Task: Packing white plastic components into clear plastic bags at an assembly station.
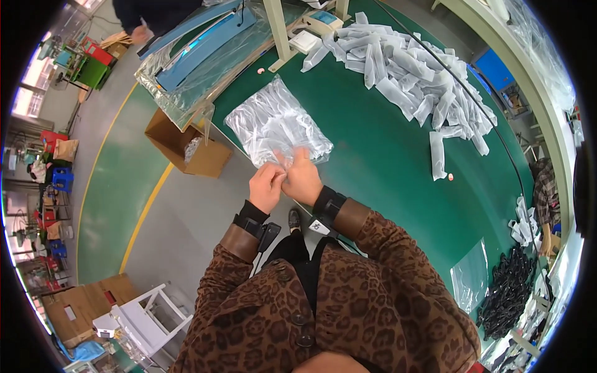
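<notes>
A large clear plastic bag (pixel 273 112), packed with white items, lies at the left edge of the green table. Both hands are at its near end. My left hand (pixel 266 188) pinches the edge of the bag's plastic, fingers closed together. Close beside it, my right hand (pixel 301 179) grips the same plastic, with its fingers pointing away over the bag. The two hands touch or nearly touch, so the exact bit of plastic between them is partly hidden.
Many small white translucent pouches (pixel 404 68) are heaped at the table's far right. A flat clear bag (pixel 471 276) and a pile of black parts (pixel 507 292) lie at the near right. A blue sealing machine (pixel 205 46) stands far left, above a cardboard box (pixel 186 146). Another person (pixel 547 193) is at right.
</notes>
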Demonstrator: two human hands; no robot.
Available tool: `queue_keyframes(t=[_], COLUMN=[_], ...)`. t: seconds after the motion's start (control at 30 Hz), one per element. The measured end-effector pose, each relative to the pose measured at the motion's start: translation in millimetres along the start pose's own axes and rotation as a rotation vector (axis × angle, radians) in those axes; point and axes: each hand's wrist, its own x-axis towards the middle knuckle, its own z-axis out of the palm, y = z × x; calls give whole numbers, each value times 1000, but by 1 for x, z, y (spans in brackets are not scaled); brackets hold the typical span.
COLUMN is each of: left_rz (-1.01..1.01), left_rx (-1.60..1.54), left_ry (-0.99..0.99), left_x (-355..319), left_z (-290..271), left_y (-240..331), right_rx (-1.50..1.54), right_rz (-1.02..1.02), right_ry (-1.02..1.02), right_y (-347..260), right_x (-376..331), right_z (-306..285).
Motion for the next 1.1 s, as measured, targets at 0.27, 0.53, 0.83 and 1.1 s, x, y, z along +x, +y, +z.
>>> queue_keyframes(t=[0.27, 0.53, 0.83, 1.1], left_rz=[100, 119, 400, 314], left_rx=[-31, -38, 296, 511], left_ry=[-96, -272, -158, -274], left_x=[4, 6, 49, 42], left_z=[1, -4, -6, -13], left_y=[-7, -29, -46, -83], right_rx=[-277, -433, 213, -320], right_rz=[34, -148, 31, -208], right_ry=[131, 65, 122, -205], right_y=[-1, 6, 43, 31], right_x=[39, 25, 22, 41], right_z=[22, 21, 26, -14])
